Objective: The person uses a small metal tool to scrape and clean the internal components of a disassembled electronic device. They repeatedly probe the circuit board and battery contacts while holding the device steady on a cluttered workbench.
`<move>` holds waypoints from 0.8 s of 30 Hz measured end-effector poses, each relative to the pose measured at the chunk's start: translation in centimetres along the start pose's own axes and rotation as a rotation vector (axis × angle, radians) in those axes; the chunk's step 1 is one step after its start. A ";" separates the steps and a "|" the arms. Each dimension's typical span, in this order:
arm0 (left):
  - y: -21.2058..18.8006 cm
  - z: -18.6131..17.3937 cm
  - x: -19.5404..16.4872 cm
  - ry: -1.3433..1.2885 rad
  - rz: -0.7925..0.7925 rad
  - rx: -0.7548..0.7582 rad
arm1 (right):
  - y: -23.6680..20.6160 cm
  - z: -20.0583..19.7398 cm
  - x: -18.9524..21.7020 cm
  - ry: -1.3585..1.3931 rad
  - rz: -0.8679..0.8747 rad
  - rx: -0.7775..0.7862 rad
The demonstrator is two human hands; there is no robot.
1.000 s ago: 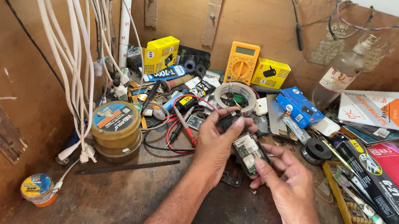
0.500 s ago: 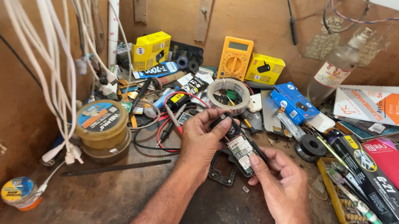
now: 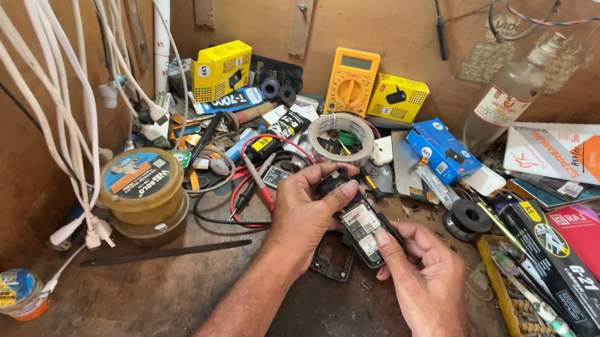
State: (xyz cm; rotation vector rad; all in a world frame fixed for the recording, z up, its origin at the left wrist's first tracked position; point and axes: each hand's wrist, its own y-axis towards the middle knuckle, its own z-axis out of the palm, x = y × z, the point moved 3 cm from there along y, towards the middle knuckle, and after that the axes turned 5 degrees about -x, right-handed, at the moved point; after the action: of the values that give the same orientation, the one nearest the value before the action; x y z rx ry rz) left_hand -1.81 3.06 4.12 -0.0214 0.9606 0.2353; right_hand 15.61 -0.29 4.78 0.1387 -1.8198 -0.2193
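Hands (image 3: 368, 237) still clamped together on opened phone (image 3: 359, 228), now nearer camera; clutter unchanged.

Two bare arms come up from the bottom of the picture. No sleeves show on them at all. The arms have short, thin hairs. The left hand (image 3: 307, 212) wears no glove, no ring and no watch that can be seen. The right hand (image 3: 422, 276) is bare too, with no ring, band or glove. The fingers (image 3: 344, 191) have short nails. The knuckles look wrinkly, and veins show on the backs of the hands. Both wrists are bare. Nothing else of the person shows, only the two arms and hands.
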 end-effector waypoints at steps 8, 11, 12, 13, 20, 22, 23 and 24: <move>-0.8 0.2 -0.1 0.077 0.034 -0.044 | 0.7 0.7 0.2 0.016 0.064 0.020; -0.9 0.2 -0.2 0.104 0.060 -0.062 | 0.8 0.5 0.0 0.042 0.083 0.015; -0.9 0.2 -0.2 0.122 0.063 -0.072 | 0.9 0.5 -0.1 0.048 0.067 0.014; -1.0 0.2 -0.1 0.120 0.072 -0.074 | 0.9 0.5 -0.2 0.055 0.052 0.011; -0.7 0.2 -0.1 0.093 0.054 -0.063 | 0.9 0.6 -0.3 0.041 0.036 0.005; -0.7 0.2 0.0 0.087 0.063 -0.066 | 0.8 0.6 -0.2 0.066 0.033 0.012; -0.7 0.3 0.0 0.093 0.079 -0.069 | 0.8 0.7 -0.2 0.079 0.032 0.018; -0.7 0.3 0.1 0.099 0.096 -0.073 | 0.8 0.6 -0.2 0.060 0.035 0.012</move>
State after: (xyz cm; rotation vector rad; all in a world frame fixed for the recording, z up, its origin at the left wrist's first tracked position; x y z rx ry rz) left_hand -1.40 2.40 4.19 -0.0541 1.0528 0.3606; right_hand 15.05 0.62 4.64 0.1207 -1.7628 -0.1783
